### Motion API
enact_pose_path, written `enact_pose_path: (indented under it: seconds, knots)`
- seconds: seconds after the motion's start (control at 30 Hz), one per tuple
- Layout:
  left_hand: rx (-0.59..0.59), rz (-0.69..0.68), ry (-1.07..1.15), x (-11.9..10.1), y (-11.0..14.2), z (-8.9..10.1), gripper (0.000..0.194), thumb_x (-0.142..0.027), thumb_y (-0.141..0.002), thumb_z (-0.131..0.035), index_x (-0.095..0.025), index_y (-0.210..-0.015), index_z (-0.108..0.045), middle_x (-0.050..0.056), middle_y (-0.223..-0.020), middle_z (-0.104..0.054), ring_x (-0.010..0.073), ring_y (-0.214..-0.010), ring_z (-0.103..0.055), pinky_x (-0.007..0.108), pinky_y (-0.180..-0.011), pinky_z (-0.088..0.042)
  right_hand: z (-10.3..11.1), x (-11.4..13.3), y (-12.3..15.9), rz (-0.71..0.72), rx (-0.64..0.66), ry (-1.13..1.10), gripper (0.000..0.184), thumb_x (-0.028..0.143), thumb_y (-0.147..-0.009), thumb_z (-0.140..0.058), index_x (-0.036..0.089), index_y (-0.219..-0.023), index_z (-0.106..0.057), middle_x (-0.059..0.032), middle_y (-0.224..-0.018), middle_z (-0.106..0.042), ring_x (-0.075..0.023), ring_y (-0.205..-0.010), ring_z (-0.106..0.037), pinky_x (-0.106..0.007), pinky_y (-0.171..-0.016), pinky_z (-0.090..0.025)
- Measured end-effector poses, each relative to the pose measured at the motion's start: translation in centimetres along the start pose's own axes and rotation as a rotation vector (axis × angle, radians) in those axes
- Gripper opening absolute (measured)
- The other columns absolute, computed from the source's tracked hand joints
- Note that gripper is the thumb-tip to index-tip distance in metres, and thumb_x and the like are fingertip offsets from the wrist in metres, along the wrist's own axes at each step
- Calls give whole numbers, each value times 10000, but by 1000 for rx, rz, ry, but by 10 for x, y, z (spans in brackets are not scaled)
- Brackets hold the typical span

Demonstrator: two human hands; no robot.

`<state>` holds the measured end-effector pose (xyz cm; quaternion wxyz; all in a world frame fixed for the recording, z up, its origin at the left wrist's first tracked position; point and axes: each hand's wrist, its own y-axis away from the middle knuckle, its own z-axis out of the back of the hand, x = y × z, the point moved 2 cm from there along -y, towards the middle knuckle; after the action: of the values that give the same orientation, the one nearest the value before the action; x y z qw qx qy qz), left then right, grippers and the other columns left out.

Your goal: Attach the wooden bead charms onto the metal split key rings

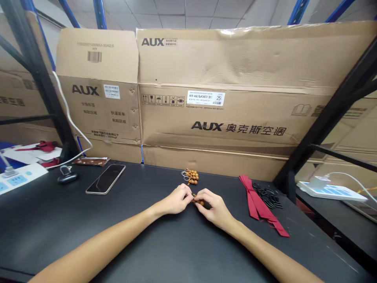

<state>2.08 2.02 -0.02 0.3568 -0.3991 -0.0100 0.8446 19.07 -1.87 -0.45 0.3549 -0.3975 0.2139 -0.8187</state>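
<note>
My left hand (176,199) and my right hand (213,208) meet at the middle of the black table (141,232). Their fingertips pinch a small string of wooden beads (198,201) from either side, and the fingers hide part of it. Just beyond the hands lies a small heap of brown wooden bead charms (191,177) with metal rings. To the right of my right hand are a folded dark red ribbon (259,200) and a pile of black loops (268,195).
A smartphone (106,179) lies at the table's left, with a small dark object (67,177) and a wrapped packet (90,161) behind it. Power strips sit at both sides. Large cardboard boxes (212,98) stand along the back edge, between dark shelving uprights.
</note>
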Motion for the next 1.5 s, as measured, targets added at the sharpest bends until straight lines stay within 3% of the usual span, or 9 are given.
enact_pose_path:
  seconds: [0.53, 0.73, 0.87, 1.17, 1.5]
  knots:
    - [59, 3, 50, 1, 0, 4, 277, -296, -931, -416, -166, -713, -527, 54, -958, -556, 165, -916, -529, 293, -872, -424, 0, -2, 1, -11, 9, 29, 117, 156, -862, -521, 208, -894, -621, -47, -878, -597, -138, -714, -585, -254, -665, -501]
    - [62, -40, 53, 3, 0, 3, 269, -289, -939, -409, -171, -720, -510, 53, -961, -545, 164, -919, -513, 298, -876, -423, 0, -5, 0, -152, 17, -15, 39, 192, -823, -547, 199, -855, -568, -15, -768, -583, -129, -620, -534, -244, -587, -459]
    - [83, -64, 46, 1, 2, 4, 215, -252, -934, -423, -173, -756, -514, 57, -989, -541, 171, -951, -502, 315, -907, -408, 1, -7, 0, -269, 45, -54, 86, 220, -805, -559, 195, -888, -563, 20, -678, -559, -112, -547, -482, -226, -520, -406]
    - [106, -74, 20, -2, 3, 5, 208, -250, -942, -420, -179, -779, -529, 51, -990, -525, 169, -945, -487, 318, -909, -410, -1, -15, 0, -367, 72, -183, 120, 271, -806, -570, 190, -895, -565, 22, -705, -569, -94, -534, -445, -213, -504, -367]
    - [171, -123, -41, -7, 7, 6, 179, -263, -961, -401, -197, -871, -541, 48, -1034, -508, 179, -981, -464, 333, -934, -388, -1, -8, -2, -326, 47, 5, 48, 227, -775, -556, 184, -773, -576, 47, -581, -495, -96, -505, -405, -216, -501, -341]
